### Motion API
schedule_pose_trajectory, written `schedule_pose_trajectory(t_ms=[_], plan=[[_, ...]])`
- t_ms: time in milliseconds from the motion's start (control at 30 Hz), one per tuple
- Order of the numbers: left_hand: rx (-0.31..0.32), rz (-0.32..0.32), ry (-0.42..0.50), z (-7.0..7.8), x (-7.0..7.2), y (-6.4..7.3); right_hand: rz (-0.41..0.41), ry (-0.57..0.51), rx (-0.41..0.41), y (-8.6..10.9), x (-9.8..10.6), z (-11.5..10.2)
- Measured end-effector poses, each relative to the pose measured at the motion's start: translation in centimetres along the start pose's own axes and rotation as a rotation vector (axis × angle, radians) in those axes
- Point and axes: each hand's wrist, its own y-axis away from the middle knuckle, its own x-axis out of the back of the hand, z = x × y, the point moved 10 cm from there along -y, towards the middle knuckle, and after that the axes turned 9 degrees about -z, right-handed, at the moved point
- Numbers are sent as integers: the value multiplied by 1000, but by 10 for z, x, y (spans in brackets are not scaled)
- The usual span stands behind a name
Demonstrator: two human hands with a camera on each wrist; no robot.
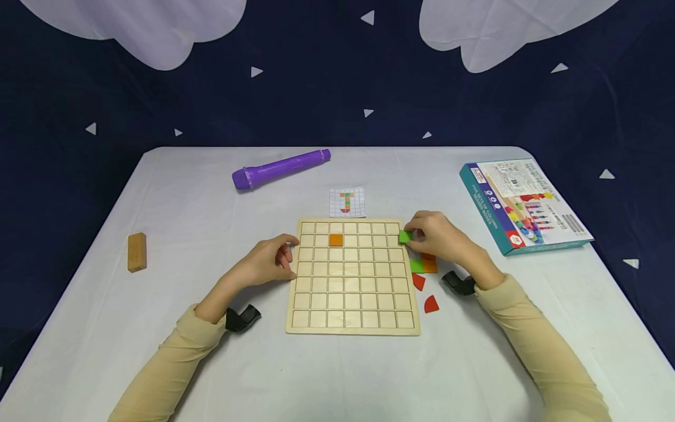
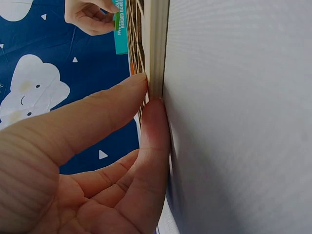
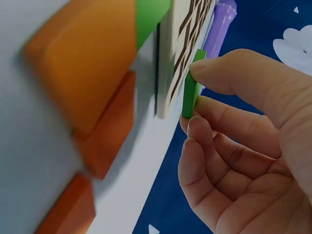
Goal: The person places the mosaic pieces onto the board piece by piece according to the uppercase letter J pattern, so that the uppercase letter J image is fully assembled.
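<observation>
A: Hazards?

B: Right hand (image 1: 436,234) pinches green tile (image 1: 405,237) at right edge of board (image 1: 336,285); loosening may drop it. Left hand (image 1: 263,262), thumb and finger apart, touches left edge; uneven pressure may shift board.

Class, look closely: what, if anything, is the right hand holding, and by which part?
The right hand pinches a green tile between thumb and fingers, by the side nearest the palm.

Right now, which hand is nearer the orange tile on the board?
Left. The left hand holds the board by its left edge, left of the orange tile; the right hand, pinching a green tile, is farther off, by the right edge.
</observation>
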Motion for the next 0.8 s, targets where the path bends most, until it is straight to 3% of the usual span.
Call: schedule_pose_trajectory(t_ms=[800], plan=[[9,-1,-7,0,1,0,-69,-11,146,-44,-15,-60]])
